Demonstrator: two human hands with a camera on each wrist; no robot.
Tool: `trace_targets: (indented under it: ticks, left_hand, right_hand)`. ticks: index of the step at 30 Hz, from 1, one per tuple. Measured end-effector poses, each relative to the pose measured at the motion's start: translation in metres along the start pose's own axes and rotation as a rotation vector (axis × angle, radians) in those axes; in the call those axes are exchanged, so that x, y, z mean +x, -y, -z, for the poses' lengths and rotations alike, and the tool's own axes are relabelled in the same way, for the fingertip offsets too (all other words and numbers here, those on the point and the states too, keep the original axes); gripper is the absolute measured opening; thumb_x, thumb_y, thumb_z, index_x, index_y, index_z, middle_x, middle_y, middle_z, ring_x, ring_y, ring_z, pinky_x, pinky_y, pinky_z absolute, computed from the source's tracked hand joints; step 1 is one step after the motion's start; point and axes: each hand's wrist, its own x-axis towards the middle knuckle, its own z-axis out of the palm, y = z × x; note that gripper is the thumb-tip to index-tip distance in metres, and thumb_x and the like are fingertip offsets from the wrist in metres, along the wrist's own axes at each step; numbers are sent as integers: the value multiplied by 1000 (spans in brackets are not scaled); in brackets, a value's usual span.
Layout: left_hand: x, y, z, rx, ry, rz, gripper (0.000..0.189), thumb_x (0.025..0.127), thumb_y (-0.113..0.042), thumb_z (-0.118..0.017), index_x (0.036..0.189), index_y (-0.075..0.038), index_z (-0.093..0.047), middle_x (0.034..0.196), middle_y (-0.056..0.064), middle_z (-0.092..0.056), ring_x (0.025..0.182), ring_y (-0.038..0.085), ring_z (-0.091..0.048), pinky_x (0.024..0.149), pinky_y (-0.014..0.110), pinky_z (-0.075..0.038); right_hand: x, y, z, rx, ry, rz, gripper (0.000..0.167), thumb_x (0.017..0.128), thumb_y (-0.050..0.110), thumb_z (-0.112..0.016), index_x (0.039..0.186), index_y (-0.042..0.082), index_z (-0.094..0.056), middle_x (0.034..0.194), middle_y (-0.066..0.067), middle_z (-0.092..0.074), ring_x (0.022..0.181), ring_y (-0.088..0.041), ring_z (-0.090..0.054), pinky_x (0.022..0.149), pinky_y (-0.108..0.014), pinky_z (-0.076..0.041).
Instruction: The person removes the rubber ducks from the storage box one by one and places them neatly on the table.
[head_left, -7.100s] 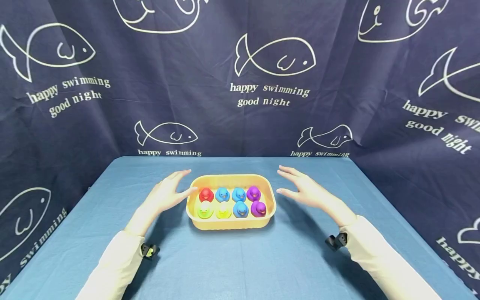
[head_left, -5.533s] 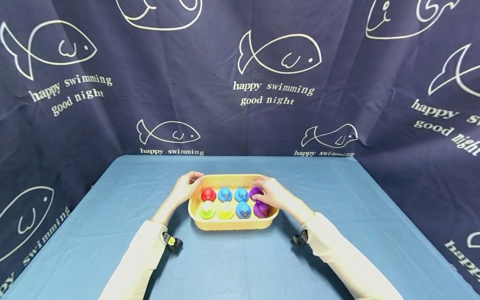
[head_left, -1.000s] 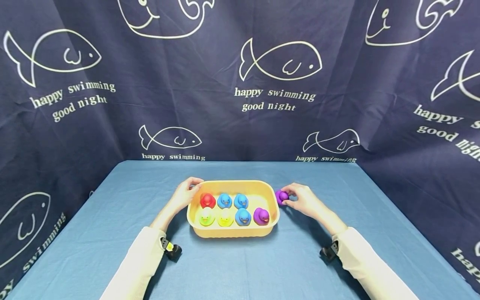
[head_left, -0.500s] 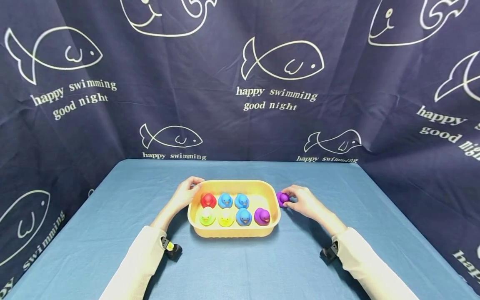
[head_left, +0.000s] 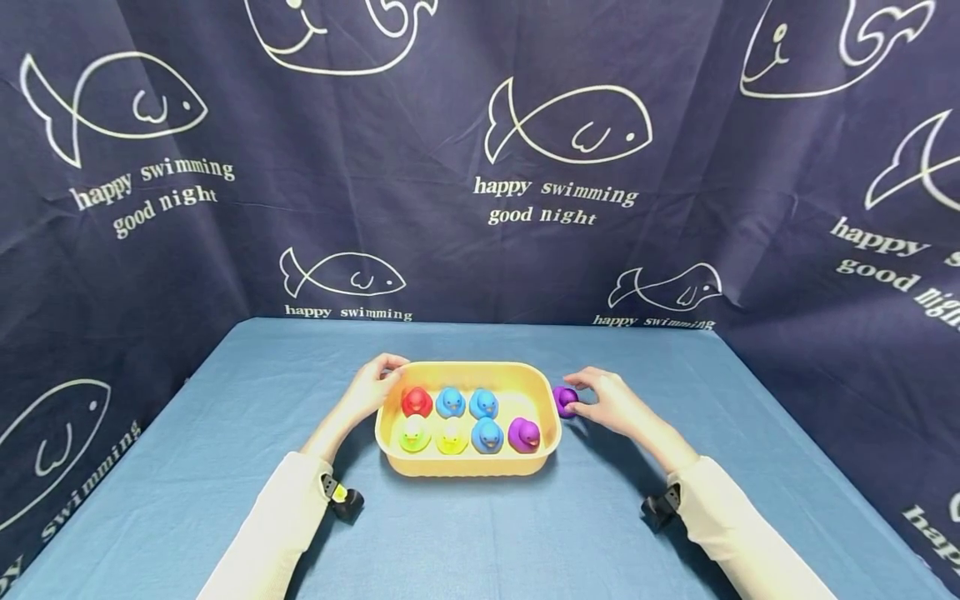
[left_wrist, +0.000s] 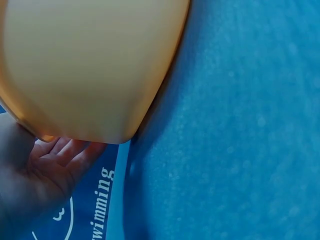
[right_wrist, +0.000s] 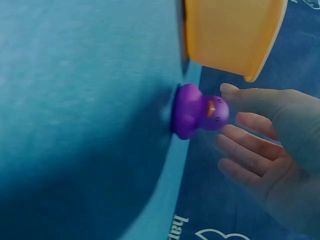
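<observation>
A pale yellow plastic tub point(head_left: 468, 467) holds several rubber ducks. At its far left corner my left hand point(head_left: 367, 390) grips the rim; in the left wrist view the fingers reach behind the tub wall point(left_wrist: 90, 70). A purple rubber duck point(right_wrist: 192, 112) sits upright on the table just right of the tub. My right hand point(head_left: 611, 402) is around that duck's head, the fingers loosely extended and parted from the thumb. In the right wrist view the thumb tip is right beside the head and the fingers show a small gap from it.
Inside the tub are a red duck point(head_left: 416, 402), a green-yellow duck point(head_left: 413, 434), a yellow duck point(head_left: 452, 435), three blue ducks point(head_left: 487, 435) and another purple duck point(head_left: 523, 435). A blue cloth point(head_left: 480, 542) covers the table. Dark fish-print curtains point(head_left: 420, 183) hang around it.
The purple duck was taken from the tub's far right corner and now stands outside on the right. Over the last half second my right fingers have spread off it. My left hand stays at the rim.
</observation>
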Motion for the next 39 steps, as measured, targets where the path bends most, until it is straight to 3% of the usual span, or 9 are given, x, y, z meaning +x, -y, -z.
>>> trace_targets:
  ticks: [11,21,29,39]
  left_hand:
    - [3,3,0,5,-11,-4,21,92,-9,-55,110,2,-61,102,18,-62,85,25,-60,74,27,-46]
    - [2,2,-1,-1,-14,3,22,93,-11,-56,110,1,-60,105,19,-62,84,25,-60,72,25,-46]
    - [0,1,-1,4,-4,-4,23,93,-12,-54,112,2,-60,106,19,-62,86,26,-61,74,28,-48]
    - [0,0,-1,24,-12,4,23,93,-12,-54,111,1,-60,106,18,-63,89,26,-61,77,30,-47]
  right_hand:
    - [13,15,10,1,-111,67,34,76,9,-76,108,0,-66,103,-13,-67,94,-29,-64,84,-44,-50]
    - [30,37,3,50,-171,161,31,77,7,-75,107,0,-67,103,-13,-68,95,-27,-65,87,-41,-50]
    - [40,52,-10,95,-150,231,35,77,9,-75,109,-2,-66,103,-13,-68,97,-26,-63,87,-41,-49]
    - [48,66,-26,145,-83,228,38,77,14,-76,110,-2,-65,103,-15,-67,96,-26,-62,88,-41,-48]
